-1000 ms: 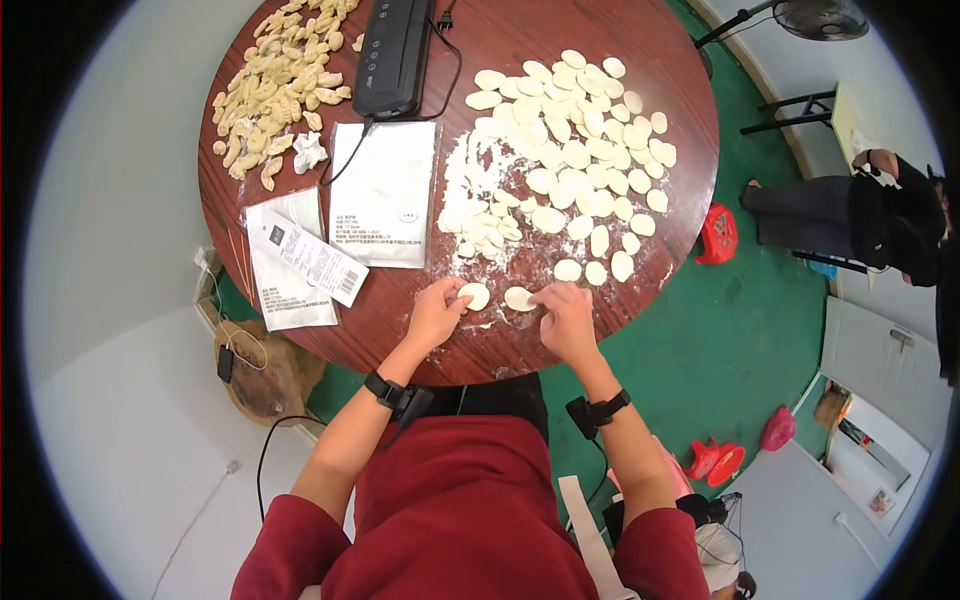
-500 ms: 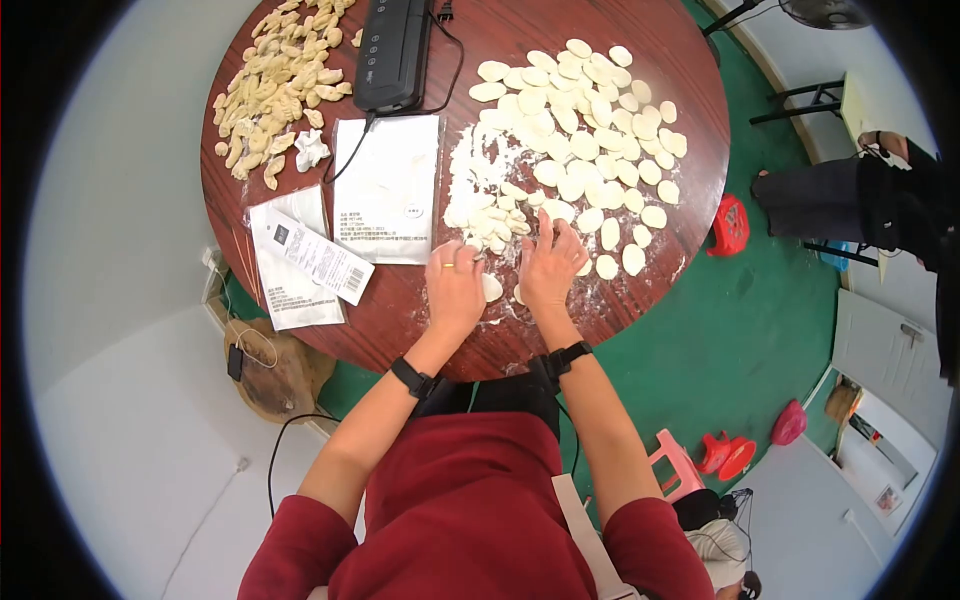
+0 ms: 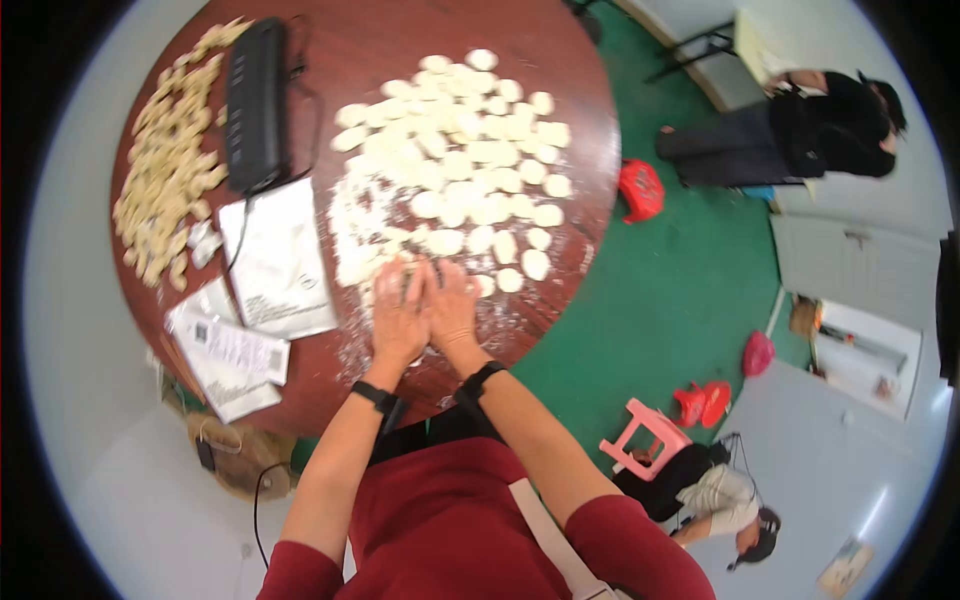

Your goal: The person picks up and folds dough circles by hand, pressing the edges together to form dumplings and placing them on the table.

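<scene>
My left hand (image 3: 400, 318) and my right hand (image 3: 450, 308) lie side by side, touching, palms down near the table's front edge. Their fingers stretch forward, somewhat blurred, over the near edge of a floury patch (image 3: 350, 225). Small dough pieces (image 3: 395, 243) lie just beyond the fingertips. Whatever is beneath the palms is hidden. Many flattened dough rounds (image 3: 455, 165) spread over the table ahead and to the right, some overlapping. A few rounds (image 3: 509, 280) lie close beside my right hand.
On the round brown table (image 3: 400, 25), shaped dough pieces (image 3: 165, 165) are heaped at left beside a black appliance (image 3: 256, 105) with a cord. White packets (image 3: 280, 265) lie nearer. Red stools (image 3: 641, 190) stand on the green floor; one person (image 3: 790, 130) stands right, another (image 3: 725, 500) is lower right.
My hands have come together from being apart, with the left hand meeting the right. The view has turned, so the table appears farther left and more of the room shows at right.
</scene>
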### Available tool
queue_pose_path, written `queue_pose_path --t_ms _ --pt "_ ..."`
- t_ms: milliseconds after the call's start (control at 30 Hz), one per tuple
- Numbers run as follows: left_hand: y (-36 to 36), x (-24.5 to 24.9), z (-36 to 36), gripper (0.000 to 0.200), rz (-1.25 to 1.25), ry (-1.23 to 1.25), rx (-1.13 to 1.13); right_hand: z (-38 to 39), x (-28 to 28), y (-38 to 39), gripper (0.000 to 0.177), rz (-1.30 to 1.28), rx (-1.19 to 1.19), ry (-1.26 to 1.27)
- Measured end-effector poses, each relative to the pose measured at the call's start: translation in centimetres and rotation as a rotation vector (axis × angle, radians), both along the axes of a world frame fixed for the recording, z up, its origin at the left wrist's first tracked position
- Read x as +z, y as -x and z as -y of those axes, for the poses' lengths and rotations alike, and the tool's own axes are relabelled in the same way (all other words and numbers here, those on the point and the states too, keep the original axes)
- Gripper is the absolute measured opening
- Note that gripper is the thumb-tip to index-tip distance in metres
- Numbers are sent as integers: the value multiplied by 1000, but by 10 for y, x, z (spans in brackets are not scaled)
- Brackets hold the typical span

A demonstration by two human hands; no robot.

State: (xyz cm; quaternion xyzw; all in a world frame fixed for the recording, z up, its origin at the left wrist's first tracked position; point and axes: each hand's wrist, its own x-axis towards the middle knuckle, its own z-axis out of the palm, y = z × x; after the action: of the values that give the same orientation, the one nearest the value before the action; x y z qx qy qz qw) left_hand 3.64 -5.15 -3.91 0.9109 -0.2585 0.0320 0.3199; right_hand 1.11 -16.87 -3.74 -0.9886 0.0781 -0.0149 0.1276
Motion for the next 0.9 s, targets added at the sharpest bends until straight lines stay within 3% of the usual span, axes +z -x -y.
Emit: queue_pose_path --t_ms 300,567,633,700,833,900 --pt "1 2 2 62 74 -101 -13 -2 -3 0 67 72 -30 -36" --pt "3 -4 -4 92 94 -125 -60 -1 -9 -3 59 222 -59 -26" --pt "3 0 -5 94 81 -54 -52 2 2 0 62 211 -45 -190" --pt "3 5 -7 90 115 20 -72 4 8 0 61 302 -70 -204" --pt "2 12 -7 80 125 164 -94 11 12 0 43 361 -53 -300" --pt "3 6 -13 69 93 180 -78 14 13 -1 38 361 54 -324"
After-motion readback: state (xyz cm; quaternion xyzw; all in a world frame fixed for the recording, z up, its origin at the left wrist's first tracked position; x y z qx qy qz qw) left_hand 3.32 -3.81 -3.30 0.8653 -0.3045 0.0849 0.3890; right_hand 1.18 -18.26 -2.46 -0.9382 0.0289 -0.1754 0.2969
